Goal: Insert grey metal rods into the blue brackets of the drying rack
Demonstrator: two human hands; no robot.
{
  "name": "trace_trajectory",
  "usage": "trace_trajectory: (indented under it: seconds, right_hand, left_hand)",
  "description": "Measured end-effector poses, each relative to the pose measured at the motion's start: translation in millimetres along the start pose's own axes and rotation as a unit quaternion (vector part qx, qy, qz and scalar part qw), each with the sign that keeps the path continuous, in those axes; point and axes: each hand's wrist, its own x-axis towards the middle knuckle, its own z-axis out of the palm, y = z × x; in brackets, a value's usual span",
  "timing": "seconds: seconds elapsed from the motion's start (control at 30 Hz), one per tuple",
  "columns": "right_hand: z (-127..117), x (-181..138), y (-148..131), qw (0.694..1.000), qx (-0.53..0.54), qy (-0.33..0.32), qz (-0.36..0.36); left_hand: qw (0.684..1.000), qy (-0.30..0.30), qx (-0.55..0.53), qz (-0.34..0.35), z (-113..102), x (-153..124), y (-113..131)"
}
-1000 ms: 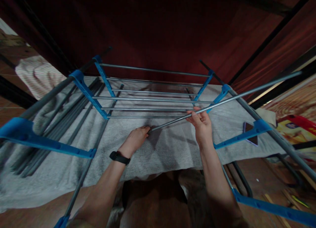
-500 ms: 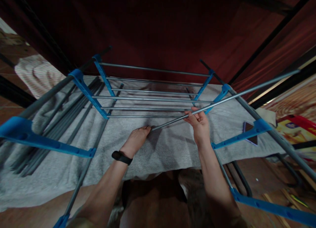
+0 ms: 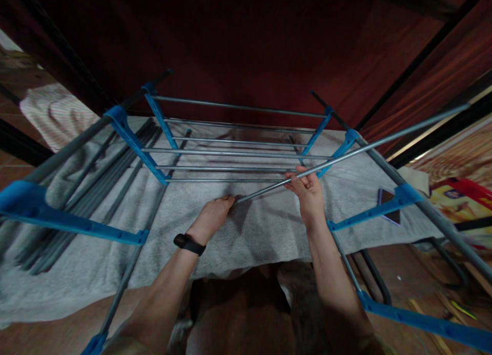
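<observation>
A long grey metal tube [image 3: 357, 151] slants up to the right across the middle of the view. My left hand [image 3: 213, 215], with a black band on its wrist, is closed on the tube's lower end. Further along, my right hand [image 3: 308, 193] pinches the same tube between thumb and fingers. Around both hands stands a partly joined rack of grey tubes and blue plastic brackets [image 3: 132, 142]. Several crossbars [image 3: 234, 153] span its far part, just beyond my hands. Nearer on the left, another blue bracket [image 3: 77, 224] has no crossbar on it.
A pile of loose grey tubes [image 3: 88, 201] lies at the left on the grey cloth [image 3: 249, 237]. A dark phone-like object [image 3: 388, 206] rests on the cloth at right. Beyond it is a red and yellow package [image 3: 461, 201]. A dark red curtain [image 3: 238, 42] hangs behind.
Almost nothing differs. The view has shifted very slightly, and both hands keep their hold on the slanted tube.
</observation>
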Motion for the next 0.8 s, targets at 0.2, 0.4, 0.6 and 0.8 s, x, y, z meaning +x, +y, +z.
trace_trajectory:
  seconds: [0.2, 0.4, 0.6, 0.8]
  right_hand:
    - [1, 0, 0, 1.000, -0.006, -0.010, 0.000]
    - [0, 0, 0, 1.000, -0.008, -0.006, -0.002]
    - [2, -1, 2, 1.000, -0.007, -0.010, -0.007]
    - [4, -2, 2, 1.000, -0.003, -0.009, 0.000]
  left_hand:
    - [1.000, 0.003, -0.029, -0.006, 2, 3, 0]
    - [0.998, -0.004, -0.056, -0.016, -1, 5, 1]
    - [0.995, -0.009, -0.097, -0.015, -7, 5, 7]
    - [0.994, -0.011, -0.108, -0.012, -9, 4, 11]
